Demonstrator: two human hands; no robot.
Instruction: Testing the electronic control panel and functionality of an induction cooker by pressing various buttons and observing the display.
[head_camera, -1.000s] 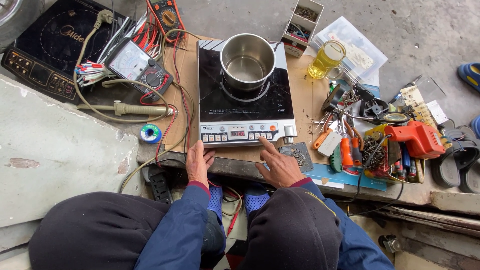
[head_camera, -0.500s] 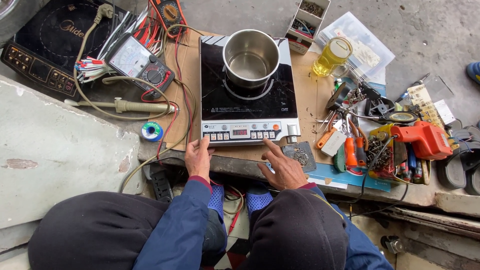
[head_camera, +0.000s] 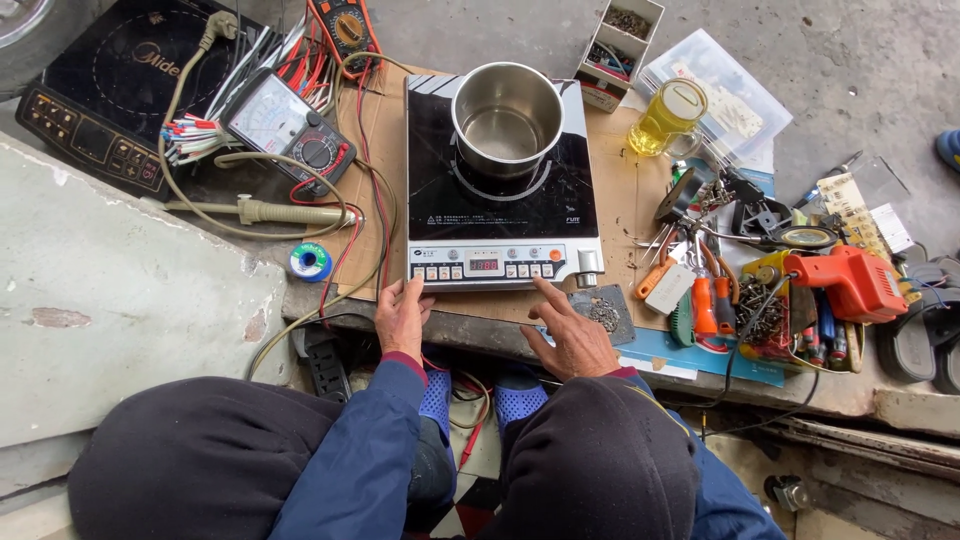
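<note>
An induction cooker (head_camera: 500, 200) lies on a cardboard-covered bench, and a steel pot (head_camera: 506, 118) stands on its black glass top. Its front control panel (head_camera: 500, 265) shows a lit red display. My left hand (head_camera: 402, 318) rests against the cooker's front left corner, fingers spread. My right hand (head_camera: 566, 335) reaches to the panel's front edge with the index finger stretched toward the buttons. Neither hand holds anything. My knees in dark trousers fill the bottom of the view.
A second induction cooker (head_camera: 95, 95) and two multimeters (head_camera: 290, 125) with red leads lie at left, beside a soldering iron (head_camera: 290, 212) and a solder spool (head_camera: 309, 261). At right are a glass mug of yellow liquid (head_camera: 668, 118), screwdrivers, pliers and an orange glue gun (head_camera: 850, 282).
Both hands have stayed at the cooker's front edge; my right index finger has stretched closer to the buttons. The camera has shifted slightly.
</note>
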